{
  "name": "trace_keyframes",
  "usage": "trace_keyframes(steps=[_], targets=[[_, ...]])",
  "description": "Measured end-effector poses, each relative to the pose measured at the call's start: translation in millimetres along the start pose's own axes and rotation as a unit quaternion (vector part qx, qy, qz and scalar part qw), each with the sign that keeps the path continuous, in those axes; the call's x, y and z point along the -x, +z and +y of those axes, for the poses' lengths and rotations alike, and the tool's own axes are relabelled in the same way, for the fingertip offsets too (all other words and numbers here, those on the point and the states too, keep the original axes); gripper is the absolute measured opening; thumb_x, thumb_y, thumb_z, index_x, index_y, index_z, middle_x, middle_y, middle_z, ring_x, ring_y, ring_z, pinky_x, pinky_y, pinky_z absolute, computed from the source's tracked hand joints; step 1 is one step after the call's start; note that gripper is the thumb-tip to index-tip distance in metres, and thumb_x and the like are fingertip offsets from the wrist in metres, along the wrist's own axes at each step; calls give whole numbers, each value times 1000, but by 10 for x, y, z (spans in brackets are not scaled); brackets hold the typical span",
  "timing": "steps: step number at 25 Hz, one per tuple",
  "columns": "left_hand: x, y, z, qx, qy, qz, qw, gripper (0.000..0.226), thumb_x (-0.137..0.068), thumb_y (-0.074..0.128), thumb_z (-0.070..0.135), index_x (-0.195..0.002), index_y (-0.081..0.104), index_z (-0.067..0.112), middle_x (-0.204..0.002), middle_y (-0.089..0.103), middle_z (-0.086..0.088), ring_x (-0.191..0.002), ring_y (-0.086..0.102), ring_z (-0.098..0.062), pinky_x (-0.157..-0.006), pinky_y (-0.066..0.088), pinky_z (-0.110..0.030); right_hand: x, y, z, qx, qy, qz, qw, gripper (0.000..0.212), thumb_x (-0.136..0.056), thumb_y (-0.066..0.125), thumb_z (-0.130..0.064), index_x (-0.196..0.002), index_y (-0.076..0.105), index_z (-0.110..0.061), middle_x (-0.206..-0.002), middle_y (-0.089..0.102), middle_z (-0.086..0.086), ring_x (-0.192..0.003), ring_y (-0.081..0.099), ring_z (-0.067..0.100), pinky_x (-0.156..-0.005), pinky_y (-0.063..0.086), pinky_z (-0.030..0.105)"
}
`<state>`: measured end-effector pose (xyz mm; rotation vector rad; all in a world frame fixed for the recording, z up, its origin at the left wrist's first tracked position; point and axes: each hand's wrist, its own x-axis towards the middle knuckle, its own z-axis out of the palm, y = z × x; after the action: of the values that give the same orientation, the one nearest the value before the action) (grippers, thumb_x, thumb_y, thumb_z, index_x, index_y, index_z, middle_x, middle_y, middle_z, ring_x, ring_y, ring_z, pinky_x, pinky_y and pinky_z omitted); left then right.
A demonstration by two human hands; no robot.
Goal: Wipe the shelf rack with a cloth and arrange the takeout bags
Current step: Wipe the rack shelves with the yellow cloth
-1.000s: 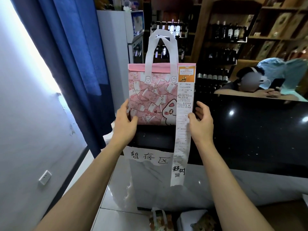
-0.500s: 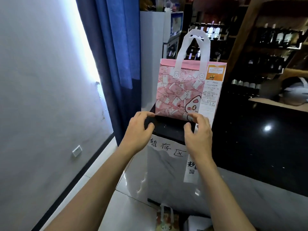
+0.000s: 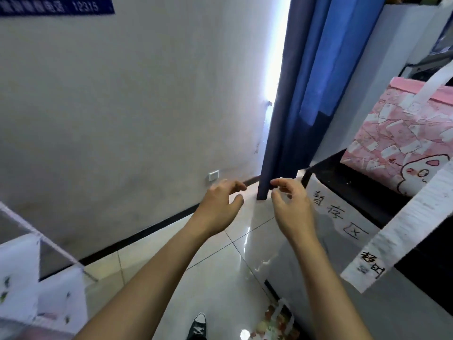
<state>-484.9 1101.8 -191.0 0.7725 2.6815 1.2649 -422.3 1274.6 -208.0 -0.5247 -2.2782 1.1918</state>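
Observation:
A pink takeout bag [image 3: 402, 143] with a cartoon face and white handles stands on the black counter top [image 3: 348, 177] at the right edge. A long white receipt [image 3: 402, 227] hangs from it down over the counter front. My left hand [image 3: 220, 204] and my right hand [image 3: 291, 207] hover in mid-air left of the counter, fingers loosely curled, holding nothing and apart from the bag. Another patterned bag [image 3: 277, 322] stands on the floor at the counter's foot.
A handwritten paper sign [image 3: 338, 214] is stuck on the counter's corner. A blue curtain [image 3: 308, 89] hangs behind my hands beside a white wall [image 3: 122, 106]. White bags on a wire rack [image 3: 31, 278] fill the lower left. Glossy floor tiles [image 3: 215, 266] lie below.
Both hands have let go of the pink bag and drawn back to the left. The view has swung left, leaving the bag standing on the counter at the right.

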Motion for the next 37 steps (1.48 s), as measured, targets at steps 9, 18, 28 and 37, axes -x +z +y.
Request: trace_keyframes(steps=[9,18,28,37], targets=[[452,-1173,-1013,-149,-145,130,969,26,-96,48,29,-119,60,27,-123,60,5,-112,50,-19,-99,42,-39,-49,1590,-914,22,-175,-215,961,24,-96,58,-24,-118,67,-27,-120,60,-10,-110,55,11,-97,46,33],[645,-2478,-1892,-258,-256,243,899,24,-97,51,35,-119,57,27,-124,56,5,-111,46,-18,-91,39,-34,-176,3256,-2043,119,-336,-327,875,29,-95,59,-36,-123,64,-31,-129,62,-5,-118,55,22,-98,38,38],[389,-3108,-2555,-302,-385,329,808,30,-95,52,34,-122,59,24,-121,59,2,-110,50,-23,-93,41,-37,-578,4646,-2797,79,-458,-437,770,35,-93,60,-37,-127,62,-31,-131,62,-3,-119,56,25,-100,39,39],[176,-3021,-2656,-284,-548,422,664,28,-95,53,36,-121,58,25,-118,60,2,-105,51,-23,-87,41,-34,-735,5531,-3236,-25,-544,-558,627,34,-93,63,-32,-127,65,-28,-129,63,-1,-118,57,24,-100,39,36]])
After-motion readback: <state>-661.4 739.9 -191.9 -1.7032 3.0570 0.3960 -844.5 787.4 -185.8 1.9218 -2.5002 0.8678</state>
